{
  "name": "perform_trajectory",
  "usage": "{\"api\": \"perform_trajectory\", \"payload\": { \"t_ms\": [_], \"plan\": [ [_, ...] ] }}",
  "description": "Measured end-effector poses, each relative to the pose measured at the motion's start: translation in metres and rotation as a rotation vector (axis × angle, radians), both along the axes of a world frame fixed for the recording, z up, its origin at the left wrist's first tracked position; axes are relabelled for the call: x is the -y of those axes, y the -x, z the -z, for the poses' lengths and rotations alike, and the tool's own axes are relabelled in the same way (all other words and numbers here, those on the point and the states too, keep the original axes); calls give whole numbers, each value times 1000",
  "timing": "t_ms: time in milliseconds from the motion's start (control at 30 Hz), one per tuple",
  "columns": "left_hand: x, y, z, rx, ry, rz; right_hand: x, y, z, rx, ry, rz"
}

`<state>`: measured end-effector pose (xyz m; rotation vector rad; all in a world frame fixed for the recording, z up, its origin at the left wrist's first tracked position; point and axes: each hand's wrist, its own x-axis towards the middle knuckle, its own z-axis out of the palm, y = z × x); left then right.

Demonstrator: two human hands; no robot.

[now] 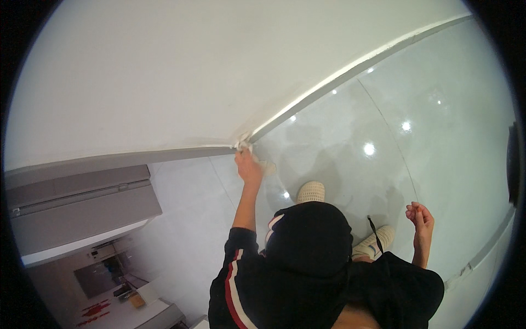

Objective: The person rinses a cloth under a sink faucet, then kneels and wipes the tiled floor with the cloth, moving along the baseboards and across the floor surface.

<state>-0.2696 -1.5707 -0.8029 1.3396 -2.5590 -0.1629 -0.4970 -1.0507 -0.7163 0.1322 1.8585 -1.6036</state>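
Observation:
My left hand reaches out to the corner where two stretches of wall meet. Its fingers grip a crumpled pale cloth, pressed against the top of the grey baseboard at that corner. A loose end of the cloth hangs below and to the right of the fingers. My right hand is held away at the right, above the tiled floor, with its fingers curled and their tips close together. Whether it pinches something small cannot be told.
A white wall fills the upper left. Glossy pale floor tiles reflect ceiling lights. My feet wear beige perforated shoes. A grey cabinet stands at the left, and a dark object is at the right rim.

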Motion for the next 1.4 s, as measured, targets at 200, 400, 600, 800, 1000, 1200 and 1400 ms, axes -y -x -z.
{"api": "perform_trajectory", "payload": {
  "t_ms": [200,400,600,800,1000,1200,1400],
  "plan": [
    [2,31,49,-66,-51,161,3,-4,7,69,70,-31],
    [-64,191,52,-101,-205,550,1,-5,-2,29,24,-13],
    [-89,257,13,-25,-925,779,26,23,-22,-26,-68,-307],
    [-152,257,-64,-250,-1545,529,93,106,-56,-271,-246,-765],
    [-125,223,-48,-572,-1347,555,258,101,-18,49,27,-574],
    [-84,186,-58,-248,-662,470,291,173,93,-76,134,-97],
    [-57,143,-31,-144,-1056,372,325,375,101,-801,-419,153]
  ]
}}
